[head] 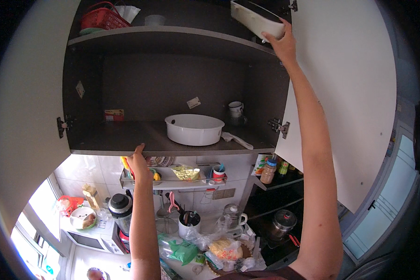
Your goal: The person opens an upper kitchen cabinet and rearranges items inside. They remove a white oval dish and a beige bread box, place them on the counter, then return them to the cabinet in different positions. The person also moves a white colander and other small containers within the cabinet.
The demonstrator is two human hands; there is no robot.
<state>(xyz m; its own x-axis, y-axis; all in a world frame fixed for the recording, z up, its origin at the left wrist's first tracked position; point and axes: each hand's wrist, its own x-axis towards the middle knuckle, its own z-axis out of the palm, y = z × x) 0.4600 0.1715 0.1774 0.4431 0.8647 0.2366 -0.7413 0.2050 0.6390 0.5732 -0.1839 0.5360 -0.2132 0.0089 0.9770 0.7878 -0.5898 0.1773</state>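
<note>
My right hand [282, 41] is raised to the upper shelf and grips the near end of a white rectangular container [253, 21]. The container sits tilted at the shelf's right end, and its far side is cut off by the picture's top edge. My left hand [138, 163] holds the front edge of the cabinet's lower shelf [126, 134], thumb on top. On that shelf stands a white round basin [195, 130] with a hole near its rim. A whitish cloth-like strip [237, 140] lies to its right. Behind it are an enamel mug [236, 108] and a dim glass-like vessel.
Both cabinet doors stand open, the right door [350, 87] beside my right arm. A red plastic basket [103, 18] is on the upper shelf's left. Below are a wall rack [182, 182], a blender [120, 210], a glass pitcher [232, 215], bagged food [225, 249] and a lidded pot [283, 224].
</note>
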